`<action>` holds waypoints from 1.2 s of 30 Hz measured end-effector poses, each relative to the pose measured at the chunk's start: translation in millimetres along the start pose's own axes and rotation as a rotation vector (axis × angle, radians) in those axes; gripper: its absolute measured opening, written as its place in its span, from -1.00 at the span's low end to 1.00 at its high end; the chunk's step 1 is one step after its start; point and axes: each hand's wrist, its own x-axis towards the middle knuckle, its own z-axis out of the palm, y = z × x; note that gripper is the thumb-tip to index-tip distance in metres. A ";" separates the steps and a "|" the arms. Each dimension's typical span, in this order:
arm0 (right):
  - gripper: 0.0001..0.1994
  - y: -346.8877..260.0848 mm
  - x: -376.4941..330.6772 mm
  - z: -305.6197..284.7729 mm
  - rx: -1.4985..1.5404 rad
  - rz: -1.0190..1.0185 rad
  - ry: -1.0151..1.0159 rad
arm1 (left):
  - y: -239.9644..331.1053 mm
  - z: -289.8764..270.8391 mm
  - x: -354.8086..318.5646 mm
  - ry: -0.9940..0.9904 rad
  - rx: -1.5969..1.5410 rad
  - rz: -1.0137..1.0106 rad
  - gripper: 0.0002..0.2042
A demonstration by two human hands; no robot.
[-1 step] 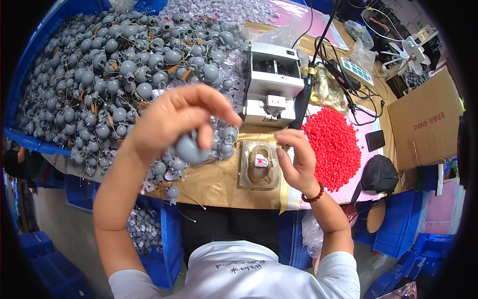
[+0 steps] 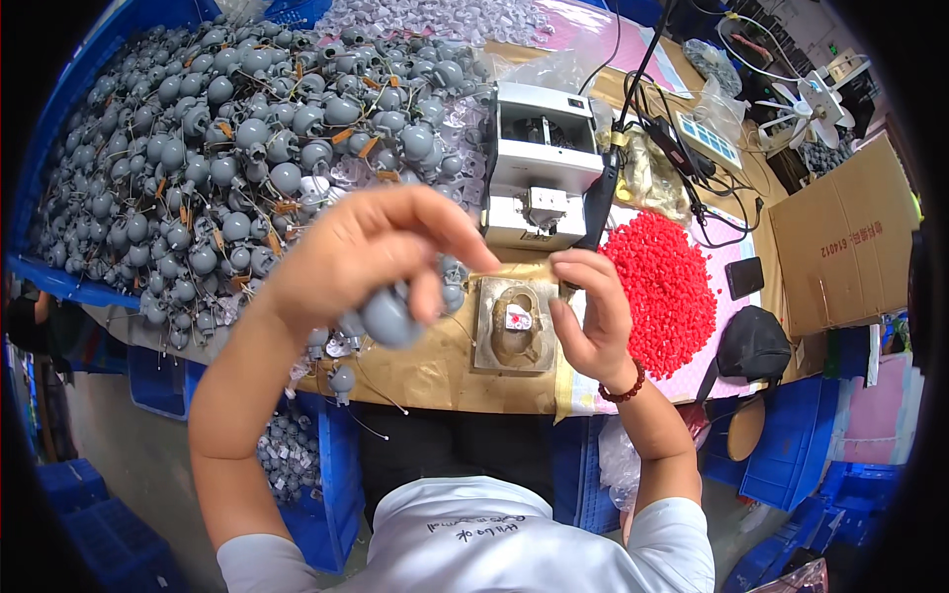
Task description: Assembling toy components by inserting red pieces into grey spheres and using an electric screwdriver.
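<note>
My left hand (image 2: 366, 252), slightly blurred, is closed on a round grey plastic ball (image 2: 391, 318), which hangs below its fingers. The thumb and index finger of that hand point towards the metal fixture (image 2: 484, 346). Seated in the fixture's oval recess is a small white piece with a red spot (image 2: 517, 317). At the fixture's right side is my right hand (image 2: 598, 316), its thumb and index finger curved and apart; no object shows clearly between them. Another grey ball with a wire (image 2: 342, 381) rests by the table's front edge.
A large heap of grey balls with wires (image 2: 237, 138) fills the left side. Behind the fixture stands a white machine (image 2: 539, 168). A pile of small red parts (image 2: 660, 296) lies to the right, near a black phone (image 2: 744, 279), a black pouch (image 2: 753, 344) and a cardboard box (image 2: 845, 242).
My left hand has moved slightly right and towards me, bringing the grey ball nearer the fixture. My right hand has barely shifted.
</note>
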 end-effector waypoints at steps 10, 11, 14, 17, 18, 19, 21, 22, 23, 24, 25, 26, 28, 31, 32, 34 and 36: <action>-0.79 -3.2 -29.3 -27.4 0.487 0.828 -0.345 | -153.4 74.7 -15.3 0.192 -1.125 -0.423 -0.75; -0.85 7.7 -37.7 -27.3 0.347 0.741 -0.367 | -161.4 73.6 -20.2 0.194 -0.993 -0.470 -0.65; -0.91 22.0 -39.2 -22.5 -0.108 0.391 -0.465 | -197.2 74.1 -38.6 0.233 -0.012 -0.229 -0.59; -0.75 37.3 -53.1 -13.5 -0.430 0.108 -0.569 | -190.4 78.3 -37.3 0.277 0.933 -0.044 -0.54; -0.73 38.8 -52.8 -9.0 -0.458 0.060 -0.572 | -189.8 77.9 -38.1 0.272 1.212 0.053 -0.54; -0.71 40.2 -52.1 -5.1 -0.487 0.013 -0.574 | -194.7 78.4 -36.8 0.294 1.155 0.118 -0.52; -0.66 45.4 -54.0 0.2 -0.524 -0.061 -0.578 | -196.4 80.2 -36.7 0.292 1.185 0.130 -0.53; -0.66 46.5 -56.1 0.1 -0.542 -0.060 -0.603 | -197.2 80.9 -36.3 0.287 1.190 0.133 -0.53; -0.65 46.7 -57.8 -0.2 -0.561 -0.058 -0.627 | -198.1 81.7 -35.9 0.281 1.193 0.135 -0.53; -0.65 46.3 -57.7 0.3 -0.579 -0.060 -0.652 | -198.8 82.1 -35.4 0.276 1.189 0.133 -0.53; -0.64 44.6 -57.4 0.5 -0.603 -0.061 -0.669 | -199.6 82.4 -35.2 0.273 1.184 0.131 -0.53; -0.64 41.7 -56.8 0.5 -0.628 -0.062 -0.686 | -200.6 82.5 -34.7 0.268 1.179 0.129 -0.53; -0.63 37.3 -55.6 2.3 -0.660 -0.063 -0.718 | -202.4 82.2 -35.3 0.266 1.166 0.119 -0.53; -0.62 33.1 -55.8 4.4 -0.687 -0.070 -0.763 | -204.3 80.5 -36.0 0.281 1.162 0.108 -0.52; -0.62 31.5 -56.9 4.5 -0.692 -0.077 -0.776 | -205.1 80.2 -36.1 0.292 1.175 0.113 -0.52; -0.65 28.9 -58.0 4.6 -0.692 -0.092 -0.780 | -206.8 83.8 -32.9 0.329 1.273 0.149 -0.49; -0.68 27.9 -59.8 4.2 -0.662 -0.090 -0.755 | -207.6 91.6 -24.2 0.357 1.422 0.173 -0.44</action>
